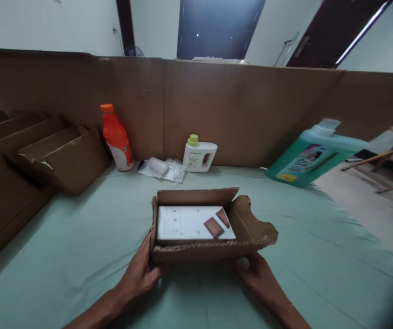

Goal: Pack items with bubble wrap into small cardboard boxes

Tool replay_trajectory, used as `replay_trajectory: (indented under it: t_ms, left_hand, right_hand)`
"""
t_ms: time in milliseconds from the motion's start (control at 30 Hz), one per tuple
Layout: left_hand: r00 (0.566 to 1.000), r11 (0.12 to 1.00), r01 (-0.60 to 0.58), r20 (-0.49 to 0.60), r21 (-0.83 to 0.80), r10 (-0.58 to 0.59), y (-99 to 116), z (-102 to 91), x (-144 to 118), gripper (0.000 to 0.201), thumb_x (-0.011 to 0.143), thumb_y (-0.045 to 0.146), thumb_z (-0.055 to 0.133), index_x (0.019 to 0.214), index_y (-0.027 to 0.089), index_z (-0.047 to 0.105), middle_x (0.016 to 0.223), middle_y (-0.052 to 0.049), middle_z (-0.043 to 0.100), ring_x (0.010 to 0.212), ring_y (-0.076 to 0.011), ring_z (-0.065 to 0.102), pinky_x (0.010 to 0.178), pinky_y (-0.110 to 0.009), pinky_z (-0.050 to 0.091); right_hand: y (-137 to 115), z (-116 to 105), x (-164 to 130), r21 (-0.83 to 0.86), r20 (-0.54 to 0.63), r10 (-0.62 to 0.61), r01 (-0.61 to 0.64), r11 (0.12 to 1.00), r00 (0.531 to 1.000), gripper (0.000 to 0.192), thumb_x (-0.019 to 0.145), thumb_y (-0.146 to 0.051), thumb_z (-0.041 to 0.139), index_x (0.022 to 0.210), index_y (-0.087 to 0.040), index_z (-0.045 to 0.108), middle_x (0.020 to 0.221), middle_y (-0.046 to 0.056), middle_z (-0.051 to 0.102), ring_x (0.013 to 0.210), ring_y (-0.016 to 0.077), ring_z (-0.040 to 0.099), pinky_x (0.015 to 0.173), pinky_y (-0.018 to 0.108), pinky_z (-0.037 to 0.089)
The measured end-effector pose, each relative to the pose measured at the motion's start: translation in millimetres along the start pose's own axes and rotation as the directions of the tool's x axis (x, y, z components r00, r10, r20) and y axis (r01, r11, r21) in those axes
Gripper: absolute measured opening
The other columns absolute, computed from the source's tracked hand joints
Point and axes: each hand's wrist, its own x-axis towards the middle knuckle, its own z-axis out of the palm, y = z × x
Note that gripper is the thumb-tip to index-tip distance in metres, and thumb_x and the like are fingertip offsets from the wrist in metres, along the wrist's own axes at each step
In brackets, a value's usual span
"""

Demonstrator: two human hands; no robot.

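A small open cardboard box (247, 228) sits on the pale green table cover in front of me, flaps up. Inside lies a flat white carton (183, 223) printed with two brown rectangles. My left hand (140, 273) grips the box's near left corner, thumb against the side wall. My right hand (256, 272) holds the near wall from below on the right, its fingers partly hidden under the box.
An orange bottle (116, 137), a bubble-wrap bundle (162, 169) and a small white jug with a green cap (199, 155) stand at the back by a tall cardboard wall (237, 114). A large teal detergent jug (311, 155) leans at the right. Folded cardboard boxes (55, 155) stack at the left.
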Motion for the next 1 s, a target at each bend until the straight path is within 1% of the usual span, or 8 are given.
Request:
replay_trajectory:
  t_ms: [67,200,367,500,667,800,900,1000]
  left_hand:
    - [0.999,1.0,-0.018,0.041,-0.008,0.018,-0.9,-1.3,29.2,0.075,0.084,0.035,0.063,0.153,0.022,0.037,0.144,-0.015,0.056,0.137,-0.0391,0.048,0.115,-0.058,0.041]
    - [1.0,1.0,-0.008,-0.007,-0.027,0.008,-0.5,-5.8,87.3,0.063,0.081,0.027,0.058,0.142,0.014,0.049,0.136,-0.017,0.061,0.135,-0.0329,0.05,0.117,-0.051,0.038]
    - [0.999,0.998,-0.04,0.002,0.049,0.04,-15.6,-26.1,110.8,0.065,0.07,0.01,0.045,0.133,0.016,0.061,0.134,-0.01,0.065,0.128,-0.0243,0.057,0.115,-0.043,0.041]
    - [0.991,0.971,0.018,-0.132,0.24,0.014,-39.4,-55.6,145.5,0.054,0.072,0.009,0.045,0.12,0.017,0.069,0.124,-0.008,0.07,0.118,-0.0234,0.063,0.107,-0.042,0.049]
    - [0.97,0.939,0.067,-0.242,0.337,0.018,-47.8,-72.6,252.0,0.067,0.069,0.007,0.058,0.135,0.02,0.059,0.153,-0.012,0.047,0.145,-0.0336,0.036,0.119,-0.055,0.03]
    - [0.981,0.943,0.028,-0.192,0.331,0.038,-38.2,-68.5,313.4,0.047,0.064,0.004,0.066,0.107,0.02,0.071,0.159,-0.011,0.04,0.153,-0.035,0.019,0.122,-0.057,0.017]
    - [0.979,0.964,0.027,-0.202,0.263,0.028,-28.8,-77.4,311.2,0.026,0.063,0.005,0.065,0.085,0.018,0.069,0.155,-0.01,0.046,0.152,-0.0324,0.021,0.124,-0.052,0.013]
    - [0.961,0.989,0.066,-0.277,0.13,-0.027,-19.6,-106.5,266.2,0.026,0.065,0.013,0.063,0.091,0.018,0.067,0.146,-0.01,0.054,0.146,-0.0318,0.032,0.122,-0.05,0.019]
  right_hand:
    - [-2.8,8.6,17.8,0.027,-0.084,0.033,-0.031,0.999,0.996,0.038,0.068,-0.054,0.069,0.086,-0.021,0.07,0.087,0.011,0.079,0.085,0.035,0.074,0.073,0.043,0.06]
    - [-3.7,17.7,52.4,0.078,-0.166,0.014,-0.002,0.997,0.986,0.045,0.069,-0.055,0.069,0.098,-0.02,0.064,0.091,0.009,0.078,0.085,0.0319,0.074,0.074,0.042,0.059]
    - [12.9,26.3,65.7,0.104,-0.084,0.006,0.002,0.995,0.996,0.046,0.073,-0.054,0.066,0.104,-0.02,0.061,0.1,0.013,0.077,0.092,0.0321,0.073,0.084,0.046,0.058]
    - [24.6,28.3,63.9,0.078,-0.098,0.025,-0.018,0.997,0.995,0.05,0.072,-0.056,0.069,0.107,-0.021,0.061,0.105,0.012,0.077,0.097,0.0324,0.073,0.087,0.046,0.058]
    - [26.2,27.8,67.2,0.059,-0.1,0.064,-0.059,0.997,0.993,0.043,0.07,-0.058,0.07,0.094,-0.022,0.065,0.098,0.011,0.079,0.094,0.0339,0.073,0.082,0.045,0.06]
    - [28.0,27.3,67.8,0.072,-0.113,0.114,-0.106,0.992,0.987,0.044,0.069,-0.057,0.07,0.094,-0.021,0.065,0.1,0.013,0.079,0.096,0.0357,0.073,0.085,0.046,0.06]
    - [31.0,27.4,66.7,0.077,-0.108,0.111,-0.103,0.992,0.988,0.044,0.069,-0.057,0.071,0.094,-0.021,0.065,0.099,0.012,0.079,0.095,0.0355,0.074,0.084,0.046,0.06]
    - [33.6,28.3,66.6,0.076,-0.103,0.085,-0.077,0.994,0.991,0.047,0.07,-0.057,0.072,0.098,-0.021,0.065,0.101,0.013,0.078,0.098,0.0354,0.073,0.088,0.048,0.058]
